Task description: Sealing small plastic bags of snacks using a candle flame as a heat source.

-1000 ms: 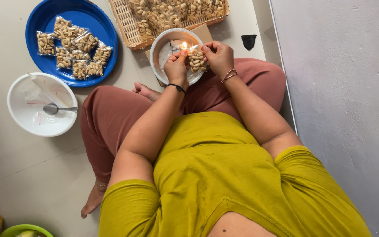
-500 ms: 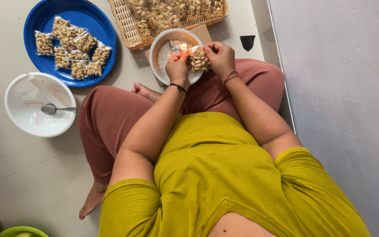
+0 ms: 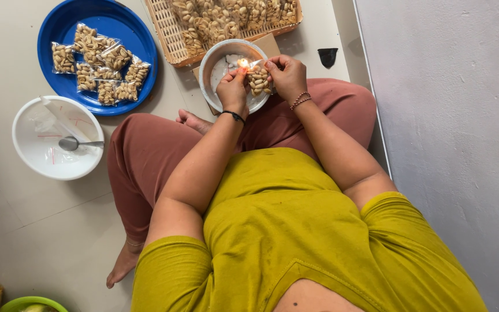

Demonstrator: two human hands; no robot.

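Both my hands hold one small clear packet of peanuts over a round metal bowl. My left hand, with a black band at the wrist, pinches the packet's left side. Its right side is pinched by my right hand, which wears a bead bracelet. The packet's top edge is at a small flame burning inside the bowl. I sit cross-legged on the floor, the bowl just beyond my knees.
A blue plate at the upper left carries several filled peanut packets. A wicker tray behind the bowl holds more. A white bowl with a spoon stands left. A grey wall runs along the right.
Both hands stay on the packet at the flame, shifting it only slightly. The view has drifted a little.
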